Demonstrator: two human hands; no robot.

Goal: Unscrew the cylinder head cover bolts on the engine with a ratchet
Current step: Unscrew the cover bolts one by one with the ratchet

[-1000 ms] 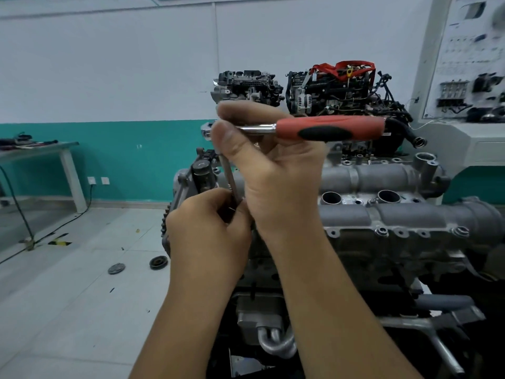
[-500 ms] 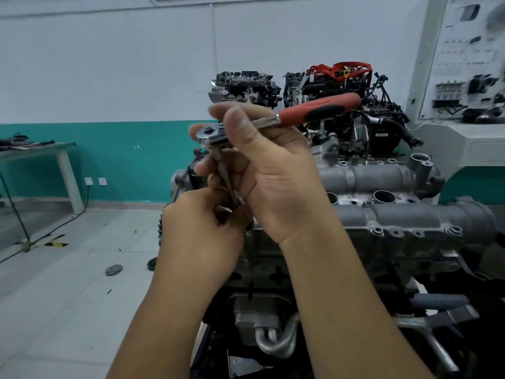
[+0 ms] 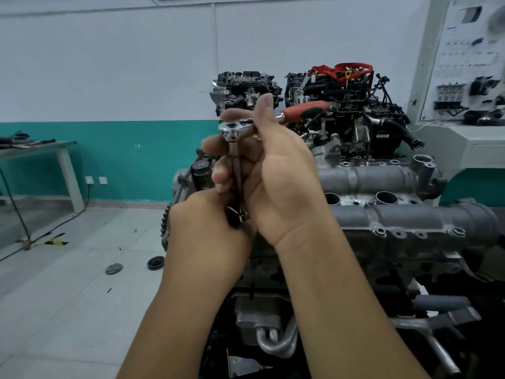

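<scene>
Right hand grips the ratchet just behind its chrome head, thumb up over the shank, fingers curled round the underside; red-and-black handle sticks out away from the person, toward the two spare engines at the wall. Extension bar drops roughly vertical from the ratchet head, tilted slightly, down to the near-left corner of the cylinder head cover. Left hand sits below the right hand, fingers curled round the lower end of the extension bar, pinching it where it meets the cover; the socket and bolt under it are hidden by the fingers, can't tell the seating. Both hands touch each other at the bar. Cylinder head cover lies across the top of the engine, running right from the hands; open round bores and several flange bolts show along its near edge. Oil cooler block and bent pipes sit low on the engine, below the forearms. Left of the engine: two round discs on the tiled floor, a white counter against the teal wall strip. Right of the engine: a white training panel with mounted parts.
</scene>
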